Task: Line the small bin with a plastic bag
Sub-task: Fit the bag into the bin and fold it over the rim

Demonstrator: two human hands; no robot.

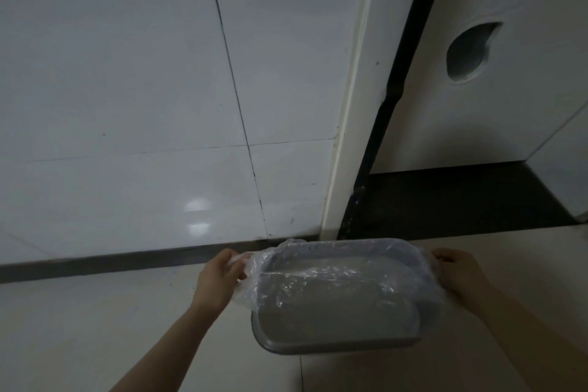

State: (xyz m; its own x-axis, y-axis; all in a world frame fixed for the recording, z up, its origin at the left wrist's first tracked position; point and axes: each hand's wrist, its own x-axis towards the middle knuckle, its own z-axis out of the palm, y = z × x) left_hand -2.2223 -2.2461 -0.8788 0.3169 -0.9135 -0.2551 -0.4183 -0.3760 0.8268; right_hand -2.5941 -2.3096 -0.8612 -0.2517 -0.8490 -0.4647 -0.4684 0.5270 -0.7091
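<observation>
A small grey rectangular bin (337, 345) stands on the pale floor at the bottom centre. A clear plastic bag (331, 283) lies inside it and is folded over the far rim and both short ends. The near rim shows bare. My left hand (219, 277) pinches the bag's edge at the bin's left end. My right hand (458, 274) holds the bag's edge at the right end, pressed against the bin's side.
A white tiled wall (127, 105) with a dark skirting strip rises right behind the bin. To the right stands a white door frame (353, 137), a black threshold (445, 200) and a white panel with a round hole (471, 51).
</observation>
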